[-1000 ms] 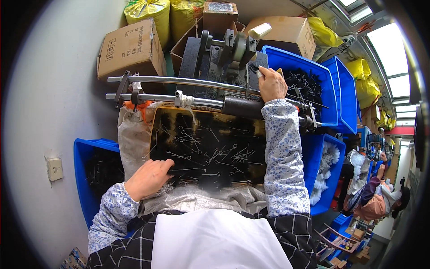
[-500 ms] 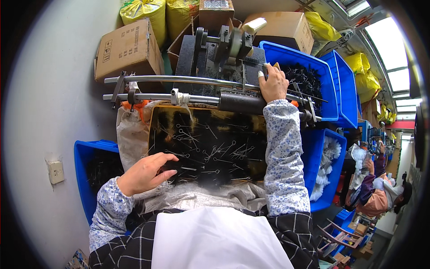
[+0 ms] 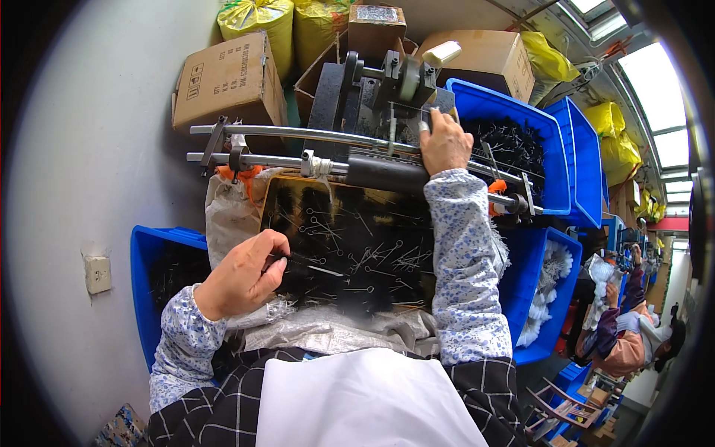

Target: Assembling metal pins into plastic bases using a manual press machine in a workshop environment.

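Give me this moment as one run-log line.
left hand: over tray, grip unclear | right hand: at dark machine | tray: scattered looped wires

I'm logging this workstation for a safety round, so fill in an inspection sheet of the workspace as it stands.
Surface: yellow-rimmed tray, dark inside, with whitish sacking along its near edge.
Job's things: looped wire pieces strewn over the tray; dark metal machine beyond, metal rods running across in front.
Clutter: cartons and yellow sacks behind; blue bins on both sides.
Grip: left hand at the tray's left edge, thumb and forefinger close, apparently on a thin wire; right hand at the machine's near right side, hold unclear.
Cables: none clearly made out.
Surroundings: pale wall with socket at left; another person farther off at right.
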Demonstrator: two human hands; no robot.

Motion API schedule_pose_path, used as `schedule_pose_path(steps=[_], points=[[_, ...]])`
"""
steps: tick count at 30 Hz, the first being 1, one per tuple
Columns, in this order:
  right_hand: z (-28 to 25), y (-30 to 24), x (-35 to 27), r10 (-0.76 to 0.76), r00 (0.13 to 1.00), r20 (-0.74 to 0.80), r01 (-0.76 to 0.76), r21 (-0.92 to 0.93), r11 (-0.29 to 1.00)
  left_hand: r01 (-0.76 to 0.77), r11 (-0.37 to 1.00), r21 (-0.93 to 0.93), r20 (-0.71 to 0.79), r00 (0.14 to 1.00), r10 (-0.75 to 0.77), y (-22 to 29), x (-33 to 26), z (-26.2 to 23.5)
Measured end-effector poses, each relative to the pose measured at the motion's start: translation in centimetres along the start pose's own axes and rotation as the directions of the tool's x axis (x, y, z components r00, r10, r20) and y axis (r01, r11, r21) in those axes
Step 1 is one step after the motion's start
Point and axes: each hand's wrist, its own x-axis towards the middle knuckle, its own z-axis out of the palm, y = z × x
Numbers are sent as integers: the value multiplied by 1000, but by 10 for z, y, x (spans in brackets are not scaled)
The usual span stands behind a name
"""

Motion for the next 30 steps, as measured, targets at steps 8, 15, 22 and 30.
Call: schedule_pose_path(steps=[8,15,22,30], points=[[-16,59,30,130,975,179,-133,7,991,-70,993,-93,-178,983,53,3,11,-1],[-38,107,41,73,986,150,-75,4,997,-138,978,-160,-158,981,112,1,22,3],[-89,-23,-64,-291,950,114,197,507,839,-145,957,-253,-318,946,59,5,39,43],[-39,-15,-45,-231,969,-92,246,219,944,20,951,-307,-233,968,-95,-15,10,35]])
